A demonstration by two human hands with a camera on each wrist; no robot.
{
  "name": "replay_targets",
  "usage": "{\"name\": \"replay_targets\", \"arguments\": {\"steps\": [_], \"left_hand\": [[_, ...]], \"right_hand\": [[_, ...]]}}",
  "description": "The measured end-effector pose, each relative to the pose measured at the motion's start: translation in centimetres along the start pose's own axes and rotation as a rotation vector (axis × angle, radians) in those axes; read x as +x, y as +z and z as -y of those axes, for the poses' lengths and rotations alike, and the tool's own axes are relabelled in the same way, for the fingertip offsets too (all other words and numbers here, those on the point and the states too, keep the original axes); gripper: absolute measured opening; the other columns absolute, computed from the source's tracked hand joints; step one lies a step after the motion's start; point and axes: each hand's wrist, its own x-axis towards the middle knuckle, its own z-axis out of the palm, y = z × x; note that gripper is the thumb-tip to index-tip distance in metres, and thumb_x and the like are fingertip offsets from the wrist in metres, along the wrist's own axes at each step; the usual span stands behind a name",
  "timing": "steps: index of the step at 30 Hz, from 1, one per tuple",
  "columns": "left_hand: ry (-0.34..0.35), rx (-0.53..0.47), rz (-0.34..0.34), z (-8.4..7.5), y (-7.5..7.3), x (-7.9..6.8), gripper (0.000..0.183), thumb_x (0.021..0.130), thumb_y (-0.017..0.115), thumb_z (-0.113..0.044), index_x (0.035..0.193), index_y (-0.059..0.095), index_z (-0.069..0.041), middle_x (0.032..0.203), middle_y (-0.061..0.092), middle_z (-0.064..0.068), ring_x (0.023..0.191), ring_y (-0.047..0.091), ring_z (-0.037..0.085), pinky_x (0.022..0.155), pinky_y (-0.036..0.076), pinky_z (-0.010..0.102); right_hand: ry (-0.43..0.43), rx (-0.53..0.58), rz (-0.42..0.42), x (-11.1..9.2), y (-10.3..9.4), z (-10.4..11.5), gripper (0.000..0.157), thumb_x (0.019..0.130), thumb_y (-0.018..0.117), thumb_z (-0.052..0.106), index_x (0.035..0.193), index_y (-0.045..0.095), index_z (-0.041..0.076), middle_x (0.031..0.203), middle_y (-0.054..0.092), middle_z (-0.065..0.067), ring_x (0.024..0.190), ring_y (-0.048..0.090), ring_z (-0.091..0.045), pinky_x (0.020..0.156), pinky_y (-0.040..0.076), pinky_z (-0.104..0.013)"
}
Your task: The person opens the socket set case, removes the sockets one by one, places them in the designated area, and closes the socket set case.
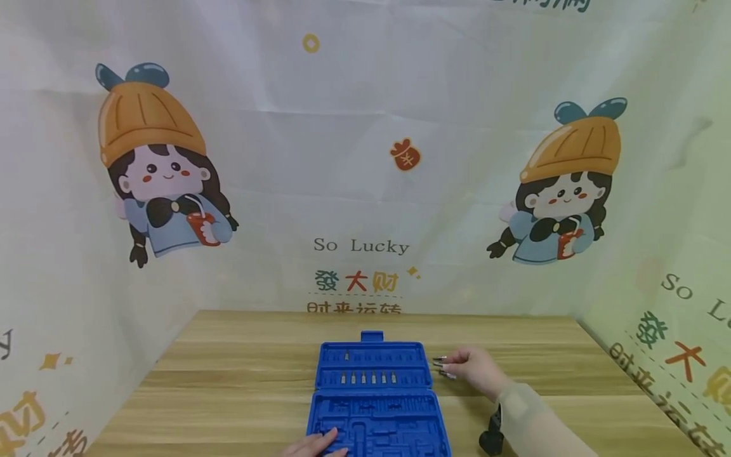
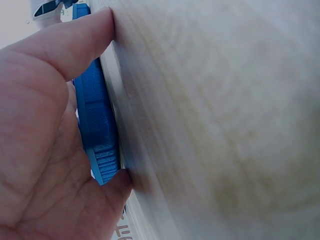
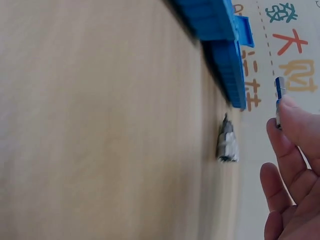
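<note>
An open blue plastic tool case [image 1: 408, 406] lies on the table. Its far half holds a row of several small metal bits [image 1: 363, 377], with a single bit [image 1: 346, 355] in the row behind. The left hand [image 1: 311, 446] rests with its fingers over the case's near left edge. In the left wrist view, the case's blue side [image 2: 95, 110] shows beyond the palm. Right of the case, the right hand [image 1: 474, 368] pinches a screwdriver bit [image 3: 280, 92] between thumb and forefinger. Loose metal bits [image 3: 227, 145] lie bunched on the table near that hand.
The wooden table [image 1: 228, 374] runs back to a printed cloth backdrop [image 1: 365, 190], which also hangs along both sides. A latch tab [image 1: 372, 336] sticks out from the case's far edge. A black device [image 1: 492, 435] sits at the right wrist.
</note>
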Motion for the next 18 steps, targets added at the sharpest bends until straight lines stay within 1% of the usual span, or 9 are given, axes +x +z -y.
{"name": "replay_targets", "arguments": {"steps": [3, 4, 7, 9, 12, 15, 18], "left_hand": [[-0.052, -0.015, 0.03, -0.2, 0.0, -0.1, 0.055, 0.087, 0.067, -0.047, 0.136, 0.057, -0.024, 0.137, 0.056, 0.004, 0.11, 0.061, 0.024, 0.081, 0.052, 0.03], [-0.076, -0.02, 0.038, -0.3, -0.1, -0.1, 0.057, 0.085, 0.069, -0.048, 0.136, 0.057, -0.025, 0.137, 0.056, 0.004, 0.11, 0.061, 0.024, 0.081, 0.051, 0.03], [-0.118, -0.015, 0.046, -0.5, -0.2, -0.2, 0.062, 0.08, 0.074, -0.049, 0.136, 0.056, -0.027, 0.136, 0.056, 0.002, 0.109, 0.061, 0.023, 0.08, 0.052, 0.029], [-0.124, -0.005, 0.043, -0.5, -0.2, -0.2, 0.063, 0.08, 0.075, -0.049, 0.136, 0.056, -0.027, 0.136, 0.057, 0.002, 0.109, 0.062, 0.023, 0.079, 0.052, 0.029], [-0.101, -0.005, 0.036, -0.4, -0.3, -0.1, 0.061, 0.081, 0.073, -0.048, 0.136, 0.057, -0.027, 0.135, 0.057, 0.002, 0.108, 0.062, 0.023, 0.078, 0.053, 0.03], [-0.079, -0.017, 0.038, -0.3, -0.3, -0.1, 0.06, 0.082, 0.073, -0.047, 0.136, 0.057, -0.026, 0.135, 0.057, 0.002, 0.109, 0.062, 0.024, 0.078, 0.053, 0.03], [-0.08, -0.03, 0.057, -0.2, -0.3, 0.0, 0.061, 0.082, 0.074, -0.046, 0.137, 0.056, -0.026, 0.136, 0.057, 0.002, 0.109, 0.062, 0.024, 0.078, 0.053, 0.031]], "right_hand": [[-0.021, -0.031, -0.007, -0.6, -0.2, -0.4, 0.009, 0.083, 0.073, 0.005, 0.085, 0.069, -0.003, 0.081, 0.065, -0.002, 0.076, 0.054, -0.016, 0.068, 0.043, -0.032], [-0.017, -0.038, -0.009, -0.7, -0.2, -0.5, 0.009, 0.082, 0.073, 0.004, 0.084, 0.068, -0.003, 0.081, 0.065, -0.001, 0.075, 0.053, -0.016, 0.067, 0.043, -0.031], [0.007, -0.056, -0.027, -0.9, -0.1, -0.9, 0.007, 0.08, 0.074, 0.001, 0.083, 0.068, -0.002, 0.08, 0.064, -0.001, 0.075, 0.053, -0.015, 0.066, 0.042, -0.03], [0.034, -0.068, -0.048, -0.9, 0.1, -1.1, 0.006, 0.079, 0.074, 0.0, 0.081, 0.068, -0.001, 0.079, 0.064, 0.0, 0.074, 0.053, -0.015, 0.066, 0.042, -0.03], [0.046, -0.106, -0.082, -0.9, 0.4, -1.2, 0.006, 0.077, 0.075, -0.002, 0.078, 0.069, -0.001, 0.076, 0.064, 0.001, 0.074, 0.053, -0.015, 0.066, 0.042, -0.03], [0.034, -0.151, -0.104, -1.0, 0.6, -1.3, 0.007, 0.076, 0.076, -0.002, 0.075, 0.069, 0.0, 0.074, 0.063, 0.001, 0.072, 0.052, -0.015, 0.066, 0.041, -0.03], [0.026, -0.191, -0.111, -1.1, 0.6, -1.0, 0.008, 0.076, 0.076, -0.001, 0.074, 0.068, 0.002, 0.074, 0.063, 0.002, 0.071, 0.051, -0.015, 0.065, 0.04, -0.03]]}}
